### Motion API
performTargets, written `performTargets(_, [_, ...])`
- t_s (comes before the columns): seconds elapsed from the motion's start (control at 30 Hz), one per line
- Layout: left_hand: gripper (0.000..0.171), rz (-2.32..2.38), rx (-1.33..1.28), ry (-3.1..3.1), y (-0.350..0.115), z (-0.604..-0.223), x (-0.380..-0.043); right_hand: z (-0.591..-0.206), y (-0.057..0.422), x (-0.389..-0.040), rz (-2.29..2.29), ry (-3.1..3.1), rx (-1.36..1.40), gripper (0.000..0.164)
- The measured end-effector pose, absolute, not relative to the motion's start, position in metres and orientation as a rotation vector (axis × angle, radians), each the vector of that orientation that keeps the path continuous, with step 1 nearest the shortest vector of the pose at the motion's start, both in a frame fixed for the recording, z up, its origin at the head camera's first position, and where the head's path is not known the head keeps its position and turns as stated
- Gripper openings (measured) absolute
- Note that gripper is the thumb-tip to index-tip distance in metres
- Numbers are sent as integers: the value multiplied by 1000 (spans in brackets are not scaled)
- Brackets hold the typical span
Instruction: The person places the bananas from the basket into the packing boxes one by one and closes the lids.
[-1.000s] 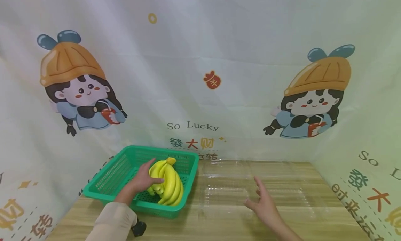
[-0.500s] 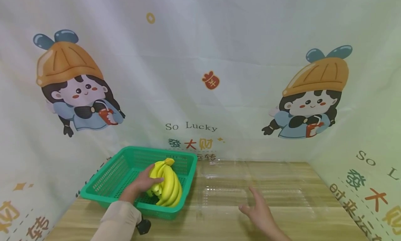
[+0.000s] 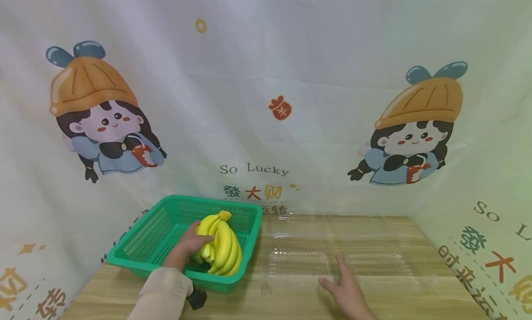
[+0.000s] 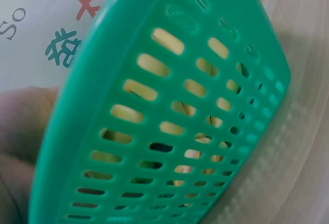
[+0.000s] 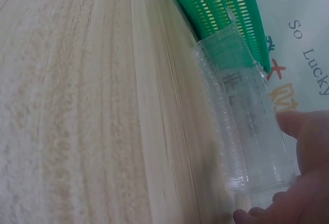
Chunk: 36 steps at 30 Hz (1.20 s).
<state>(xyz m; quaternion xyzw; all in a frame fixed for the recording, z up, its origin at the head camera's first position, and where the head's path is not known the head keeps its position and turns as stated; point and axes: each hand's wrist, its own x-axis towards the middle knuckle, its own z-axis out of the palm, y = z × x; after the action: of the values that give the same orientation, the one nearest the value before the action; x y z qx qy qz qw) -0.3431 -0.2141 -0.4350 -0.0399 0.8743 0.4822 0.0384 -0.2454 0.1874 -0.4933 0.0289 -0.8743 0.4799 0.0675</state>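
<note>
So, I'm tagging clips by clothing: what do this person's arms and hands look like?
On the left, a loose, pale beige sleeve, creased near the wrist, with a small, angular black item beside it. The left hand and right hand wear no gloves, and no sleeve shows on the right.

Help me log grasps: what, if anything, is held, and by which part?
The left hand touches the left side of the banana bunch; whether it grips cannot be told. The right hand holds nothing.
</note>
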Motion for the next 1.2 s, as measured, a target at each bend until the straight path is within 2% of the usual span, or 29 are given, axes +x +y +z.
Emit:
performTargets(0.7, [63, 1557, -346, 2844, -224, -424, -333, -496, 186, -244, 1449, -2627, 53, 89])
performTargets(1.2, [54, 1633, -262, 2989, -212, -398, -331, -494, 188, -244, 1446, -2647, 31, 92])
